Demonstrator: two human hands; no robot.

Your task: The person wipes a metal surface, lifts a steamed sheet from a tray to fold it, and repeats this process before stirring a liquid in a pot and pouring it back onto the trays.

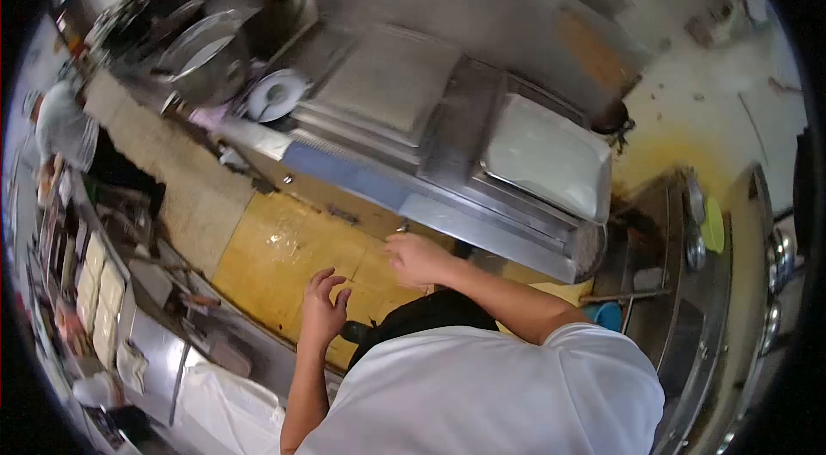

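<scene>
hands above a yellow floor, beside a steel counter

a person in a white shirt point(499, 390) stands at a steel counter point(447, 215), both forearms bare. the left hand point(323, 309) is raised over the yellow floor point(280, 235), its fingers curved and spread, the thumb held apart from them. the right hand point(419, 260) reaches across, near the counter's front edge, its fingers partly bent; blur hides whether they are spread or pressed together, and whether they touch anything cannot be told.

the counter, the thing nearest the right hand, runs across the view just beyond both hands. on it, toward the right, sits a tray point(544, 195) topped with a smooth white layer; to the tray's left lies a flat rectangular lid point(391, 76). a round white dish point(278, 95) rests farther left, near a large metal pot point(206, 59).

at far left, another person point(69, 128) in a light top and dark trousers stands by a worktable point(155, 347) bearing long pale blocks point(101, 300). on the right, a green oval dish point(712, 225) stands upright or tilted, which of the two cannot be told.
</scene>
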